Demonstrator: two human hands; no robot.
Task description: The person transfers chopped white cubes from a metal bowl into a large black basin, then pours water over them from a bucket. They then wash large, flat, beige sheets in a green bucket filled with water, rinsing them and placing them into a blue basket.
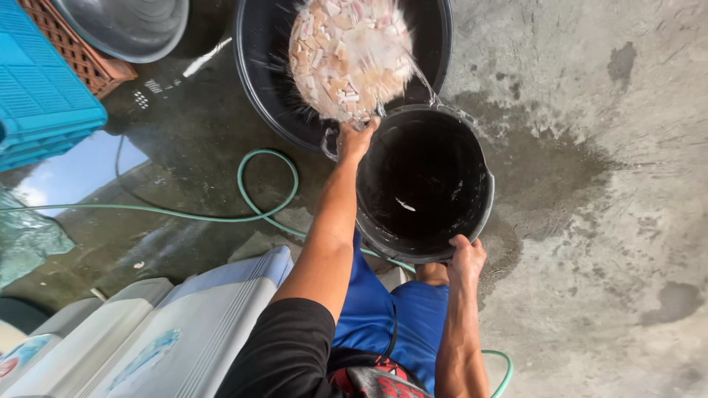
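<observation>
Left hand [356, 138] and right hand [467, 258] both clenched on tipped black bucket [424, 184]'s rim; blue crate [40, 96] far left.

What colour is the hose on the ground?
Green. The hose shows best in the head view, looping over wet concrete.

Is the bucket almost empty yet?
Nearly. The black bucket is tipped, both hands gripping its rim. Most pale chopped pieces and water are mid-pour into the black tub. One small piece is left inside.
</observation>
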